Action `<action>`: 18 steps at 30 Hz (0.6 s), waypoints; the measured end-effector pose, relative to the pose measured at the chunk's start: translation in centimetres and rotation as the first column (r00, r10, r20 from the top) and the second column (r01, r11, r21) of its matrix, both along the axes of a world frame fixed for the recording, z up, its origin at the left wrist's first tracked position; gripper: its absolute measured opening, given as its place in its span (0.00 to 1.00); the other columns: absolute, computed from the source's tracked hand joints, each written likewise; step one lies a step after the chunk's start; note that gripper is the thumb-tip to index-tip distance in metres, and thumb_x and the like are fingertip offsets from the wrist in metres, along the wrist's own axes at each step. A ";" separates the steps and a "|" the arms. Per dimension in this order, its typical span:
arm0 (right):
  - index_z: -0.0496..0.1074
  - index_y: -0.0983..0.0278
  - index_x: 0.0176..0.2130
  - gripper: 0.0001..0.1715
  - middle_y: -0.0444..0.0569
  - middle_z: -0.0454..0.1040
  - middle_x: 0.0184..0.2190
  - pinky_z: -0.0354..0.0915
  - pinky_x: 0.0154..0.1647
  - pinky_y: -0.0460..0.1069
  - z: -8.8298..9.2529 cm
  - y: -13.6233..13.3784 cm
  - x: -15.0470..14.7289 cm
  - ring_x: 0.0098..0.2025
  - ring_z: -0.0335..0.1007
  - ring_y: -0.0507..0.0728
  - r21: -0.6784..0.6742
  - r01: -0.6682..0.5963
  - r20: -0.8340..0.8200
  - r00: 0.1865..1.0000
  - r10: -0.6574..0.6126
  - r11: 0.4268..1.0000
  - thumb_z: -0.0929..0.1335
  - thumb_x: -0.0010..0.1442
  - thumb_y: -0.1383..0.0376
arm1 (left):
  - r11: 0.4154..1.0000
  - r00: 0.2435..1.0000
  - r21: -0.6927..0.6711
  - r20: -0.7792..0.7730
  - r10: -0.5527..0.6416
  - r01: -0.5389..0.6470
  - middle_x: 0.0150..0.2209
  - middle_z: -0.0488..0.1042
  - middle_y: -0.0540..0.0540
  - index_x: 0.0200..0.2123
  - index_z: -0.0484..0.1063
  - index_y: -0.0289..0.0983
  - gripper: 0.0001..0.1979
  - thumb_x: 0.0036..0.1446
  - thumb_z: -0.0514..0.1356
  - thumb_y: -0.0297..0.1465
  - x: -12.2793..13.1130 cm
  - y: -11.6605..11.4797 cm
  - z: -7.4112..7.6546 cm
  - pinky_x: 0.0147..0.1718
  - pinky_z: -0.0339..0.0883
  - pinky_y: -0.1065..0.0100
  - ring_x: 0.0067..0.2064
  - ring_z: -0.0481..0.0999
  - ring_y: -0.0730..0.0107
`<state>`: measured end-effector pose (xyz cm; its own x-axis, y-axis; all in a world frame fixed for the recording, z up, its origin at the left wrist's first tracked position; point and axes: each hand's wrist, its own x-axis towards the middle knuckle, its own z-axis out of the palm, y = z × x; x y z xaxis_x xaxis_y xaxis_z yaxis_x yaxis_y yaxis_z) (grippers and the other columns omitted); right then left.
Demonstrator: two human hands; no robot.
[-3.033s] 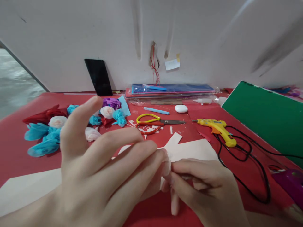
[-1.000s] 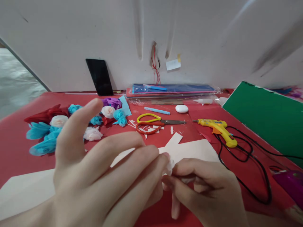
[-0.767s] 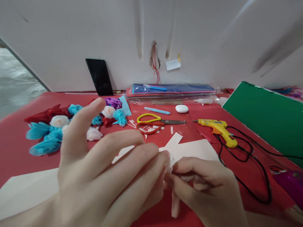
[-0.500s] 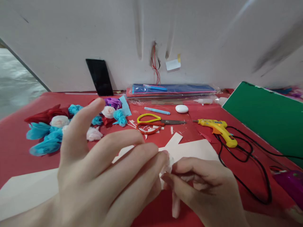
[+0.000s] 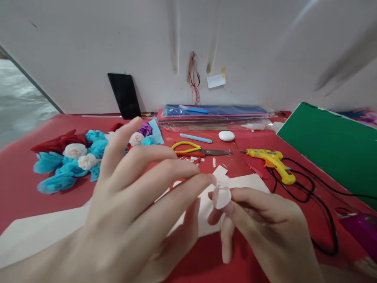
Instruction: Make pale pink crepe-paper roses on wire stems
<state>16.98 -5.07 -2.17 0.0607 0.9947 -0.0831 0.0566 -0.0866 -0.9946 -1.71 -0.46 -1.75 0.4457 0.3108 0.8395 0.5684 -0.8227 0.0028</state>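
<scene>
A small pale pink rolled paper piece [image 5: 221, 195] sits between both hands, low in the middle of the view. My right hand [image 5: 262, 228] pinches it from the right with thumb and fingers closed on it. My left hand [image 5: 138, 208] fills the near left, fingers fanned and curved, the ring fingertip touching the top of the paper roll. Below the hands lies a sheet of cream paper [image 5: 247, 182] on the red table [image 5: 17, 184].
Paper flowers in blue, white, red and purple [image 5: 73, 161] lie at left. Scissors [image 5: 197, 149], a blue pen [image 5: 196, 138], a white oval object [image 5: 226, 135], a yellow glue gun [image 5: 272, 159] with black cord [image 5: 321, 212], a green board [image 5: 335, 145], a black phone [image 5: 124, 95] and packed paper sheets [image 5: 215, 111] surround them.
Both hands lifted slightly and shifted right. The paper roll now shows more clearly, raised between the fingertips. The left fingers have spread and moved forward over it.
</scene>
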 end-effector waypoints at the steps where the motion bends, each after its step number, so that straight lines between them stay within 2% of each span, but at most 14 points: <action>1: 0.79 0.60 0.26 0.16 0.38 0.72 0.13 0.68 0.19 0.44 0.0 0.0 0.1 0.16 0.76 0.52 -0.005 -0.028 0.003 1.000 0.028 1.000 0.74 0.63 0.55 | 1.000 1.000 -0.005 0.004 -0.001 0.001 0.38 0.83 0.52 0.44 0.77 0.39 0.10 0.60 0.65 0.22 0.1 -0.1 0.0 0.73 0.56 0.51 0.40 0.76 0.63; 7: 0.80 0.61 0.28 0.21 0.41 0.73 0.15 0.68 0.22 0.45 0.1 -0.3 0.4 0.17 0.72 0.51 -0.070 -0.164 -0.056 0.986 0.160 0.984 0.71 0.66 0.52 | 0.999 0.993 -0.033 -0.117 0.013 -0.017 0.41 0.82 0.50 0.47 0.75 0.39 0.09 0.64 0.66 0.29 0.2 0.0 -0.8 0.76 0.45 0.57 0.46 0.73 0.65; 10: 0.80 0.62 0.27 0.23 0.42 0.73 0.15 0.70 0.26 0.45 0.0 -0.5 0.4 0.18 0.71 0.50 -0.064 -0.182 -0.088 0.980 0.176 0.981 0.71 0.67 0.51 | 0.999 0.996 -0.029 -0.084 0.017 -0.019 0.40 0.81 0.50 0.47 0.76 0.38 0.09 0.63 0.66 0.29 0.3 0.0 -1.1 0.76 0.47 0.51 0.45 0.73 0.63; 13: 0.79 0.63 0.26 0.26 0.43 0.75 0.17 0.70 0.28 0.45 -0.2 -0.3 0.5 0.19 0.72 0.49 -0.042 -0.210 -0.087 0.975 0.206 0.977 0.71 0.69 0.50 | 1.000 0.999 -0.024 -0.039 -0.008 0.007 0.39 0.80 0.50 0.45 0.77 0.37 0.08 0.64 0.61 0.24 0.2 -0.1 -0.9 0.76 0.48 0.49 0.44 0.72 0.63; 16: 0.81 0.62 0.30 0.26 0.44 0.74 0.20 0.66 0.22 0.45 -0.5 -0.1 0.9 0.20 0.72 0.50 0.021 -0.331 -0.067 0.941 0.332 0.943 0.68 0.71 0.49 | 0.991 0.995 -0.108 -0.052 -0.087 0.081 0.40 0.79 0.52 0.47 0.77 0.38 0.12 0.64 0.59 0.20 -0.3 0.0 -0.3 0.75 0.50 0.53 0.44 0.73 0.66; 18: 0.83 0.61 0.34 0.24 0.43 0.73 0.21 0.66 0.22 0.44 -0.9 0.0 1.2 0.21 0.70 0.50 0.078 -0.349 -0.003 0.937 0.350 0.934 0.67 0.73 0.51 | 0.967 0.984 -0.200 -0.052 -0.169 0.156 0.43 0.78 0.52 0.50 0.75 0.40 0.13 0.66 0.59 0.21 -0.8 0.3 0.3 0.72 0.54 0.60 0.46 0.73 0.68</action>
<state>18.21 -5.06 -3.05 -0.2924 0.9563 -0.0054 0.0536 0.0107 -0.9985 -2.51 -0.19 -1.49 0.5578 0.3839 0.7359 0.4315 -0.8915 0.1380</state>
